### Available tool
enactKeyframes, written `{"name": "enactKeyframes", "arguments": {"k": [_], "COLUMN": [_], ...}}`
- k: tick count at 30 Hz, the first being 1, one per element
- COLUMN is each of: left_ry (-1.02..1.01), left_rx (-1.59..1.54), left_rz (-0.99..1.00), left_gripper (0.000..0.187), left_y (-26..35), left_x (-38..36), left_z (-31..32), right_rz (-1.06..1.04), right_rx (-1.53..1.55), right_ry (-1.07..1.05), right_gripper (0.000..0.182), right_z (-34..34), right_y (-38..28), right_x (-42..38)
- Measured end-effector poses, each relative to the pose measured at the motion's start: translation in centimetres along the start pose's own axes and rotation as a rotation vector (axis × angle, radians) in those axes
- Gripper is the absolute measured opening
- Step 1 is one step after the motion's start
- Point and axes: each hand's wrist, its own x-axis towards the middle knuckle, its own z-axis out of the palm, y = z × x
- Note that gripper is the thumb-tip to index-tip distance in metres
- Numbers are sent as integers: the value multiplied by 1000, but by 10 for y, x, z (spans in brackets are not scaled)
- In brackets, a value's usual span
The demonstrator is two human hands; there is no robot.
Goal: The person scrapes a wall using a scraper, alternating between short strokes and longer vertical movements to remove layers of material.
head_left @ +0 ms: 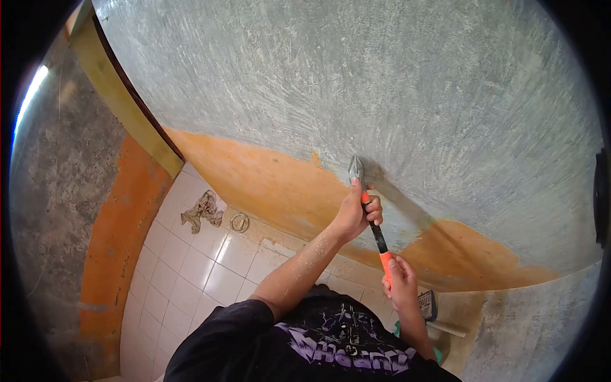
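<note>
Both hands are on a long scraper [379,239] with a black shaft, orange sections and a metal head. Its head [355,167] is up against the wall [331,95], near the border between bare grey surface and orange paint [267,169]. My left hand [356,211] wraps the shaft just below the head, thumb stretched along it. Lower down, my right hand [401,278] is closed around the orange grip at the handle's end. Pale flecks dot my left forearm.
A crumpled rag [203,211] and a ring-shaped roll [239,223] lie on the white tiled floor [191,270] to the left. At the lower right stands a brush-like tool [428,307] with a pale handle beside something green [438,354]. A yellow door frame [127,95] borders the wall.
</note>
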Motion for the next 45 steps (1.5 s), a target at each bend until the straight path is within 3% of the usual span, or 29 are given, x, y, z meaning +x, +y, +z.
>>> {"name": "enactKeyframes", "arguments": {"k": [7,14,19,27,31,37,45], "left_ry": [85,54,-4,-13,-22,-36,-75], "left_rx": [106,48,108,9,87,10,27], "left_rz": [177,-43,52,-90,-7,-98,-53], "left_gripper": [51,53,53,51,51,53,53], "left_y": [50,27,67,42,81,44,53], "left_x": [-11,-9,-11,-10,-19,-12,-10], "left_z": [-30,4,-26,-3,-18,-8,-24], "right_rz": [-57,1,-37,8,26,-6,-17], "right_rx": [45,104,95,84,128,152,74], "right_ry": [-37,43,16,126,67,186,191], "right_gripper": [34,35,35,33,31,29,29], "right_z": [64,25,61,43,77,50,59], "right_y": [12,1,-1,-5,2,0,6], "right_x": [21,-7,12,-5,6,-10,-1]}}
